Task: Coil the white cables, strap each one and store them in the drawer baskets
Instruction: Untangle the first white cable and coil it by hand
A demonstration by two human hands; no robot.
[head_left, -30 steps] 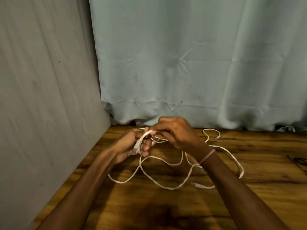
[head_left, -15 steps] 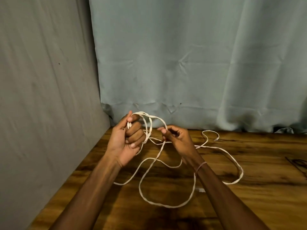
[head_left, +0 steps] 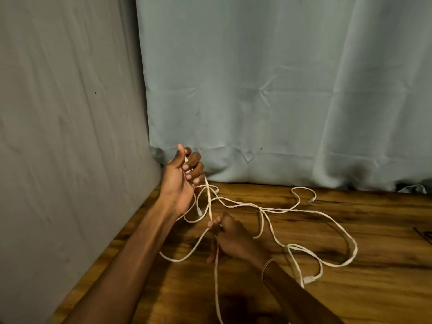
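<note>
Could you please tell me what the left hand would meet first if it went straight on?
Probably the curtain behind the left hand; nothing else shows between, though depth is unclear.

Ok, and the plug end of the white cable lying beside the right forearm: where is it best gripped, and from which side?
Probably pinch the white cable by its plug end across its narrow sides, coming from above: it lies flat on the table, with bare wood to its right, while the right forearm crowds its left.

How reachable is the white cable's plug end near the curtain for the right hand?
Probably yes: only loose white cable loops on the wooden tabletop separate the right hand, pinching a strand, from the plug end.
</note>
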